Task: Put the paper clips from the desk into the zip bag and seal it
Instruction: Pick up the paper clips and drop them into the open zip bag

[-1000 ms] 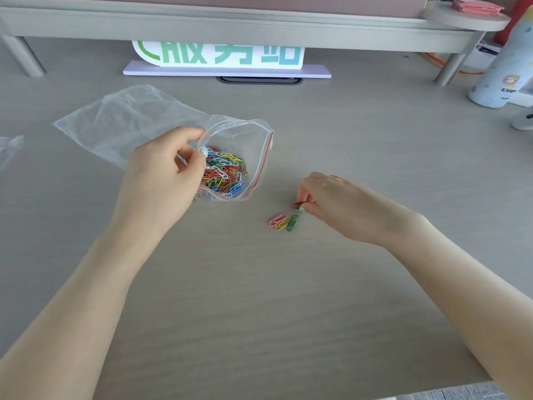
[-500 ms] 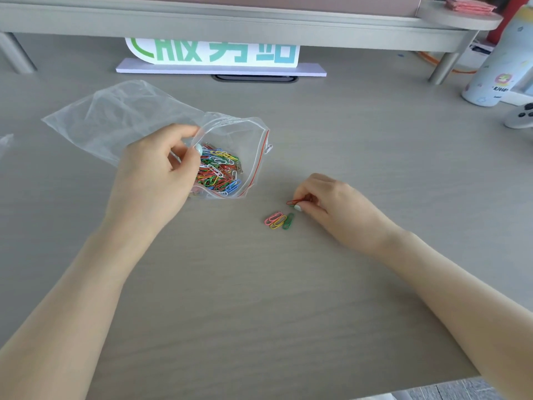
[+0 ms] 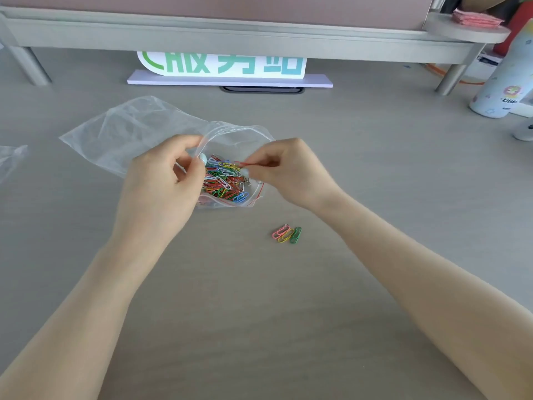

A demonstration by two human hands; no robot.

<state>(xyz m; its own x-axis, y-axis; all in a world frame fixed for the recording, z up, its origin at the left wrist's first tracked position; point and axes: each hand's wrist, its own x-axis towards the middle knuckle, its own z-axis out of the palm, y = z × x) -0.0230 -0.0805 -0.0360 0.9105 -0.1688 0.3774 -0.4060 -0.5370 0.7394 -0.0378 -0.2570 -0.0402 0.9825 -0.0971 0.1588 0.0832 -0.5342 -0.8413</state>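
Right hand (image 3: 291,171): fingers (image 3: 261,166) pinched on a red paper clip (image 3: 245,164), held over the open mouth of the zip bag (image 3: 230,140). Left hand (image 3: 161,183): fingers curled, pinching the bag's near-left lip and holding the mouth open.

Surface: grey wood-grain desk (image 3: 259,298), lit evenly. At its far edge a raised grey shelf (image 3: 230,33) on legs; beneath it a white sign (image 3: 222,63) with green and blue characters on a pale base. Far right, a white bottle (image 3: 507,82) with printed motifs. A scrap of clear plastic (image 3: 11,160) shows at the left edge.

Task items: the bag is clear with a red seal line, lying on the desk, unsealed; a heap of mixed-colour clips (image 3: 225,183) sits inside near the mouth. Three loose clips (image 3: 287,234) (pink, yellow, green, side by side) lie on the desk just right of the bag, near the right forearm.

Change: half a second ago the right hand was pinching the red clip down on the desk beside those three; it has since lifted to the bag mouth. The left hand's grip is unchanged.
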